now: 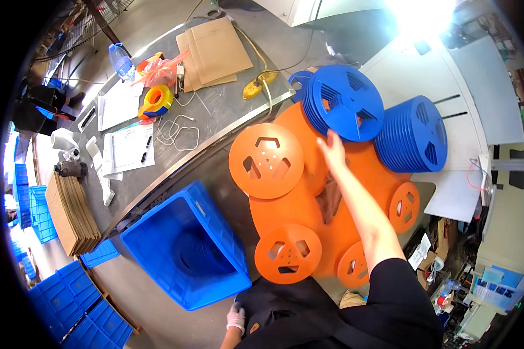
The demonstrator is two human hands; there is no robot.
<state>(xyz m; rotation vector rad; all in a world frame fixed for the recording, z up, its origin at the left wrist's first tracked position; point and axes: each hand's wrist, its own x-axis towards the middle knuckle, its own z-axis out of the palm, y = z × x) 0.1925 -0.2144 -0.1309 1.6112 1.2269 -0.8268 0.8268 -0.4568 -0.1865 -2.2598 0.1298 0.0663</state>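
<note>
Head view, blue reel stack [355, 87], just beyond right grip [332, 151]

Wears black clothing [332, 326] with a short right sleeve [397, 291], a small tan patch [254, 328], and a whitish glove [235, 321] on the left hand [236, 317].

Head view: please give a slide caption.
Right hand beside stacked blue reels, with orange reels and a blue bin nearby.

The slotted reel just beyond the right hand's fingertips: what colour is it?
The slotted reel is blue; the head view shows it best.
</note>
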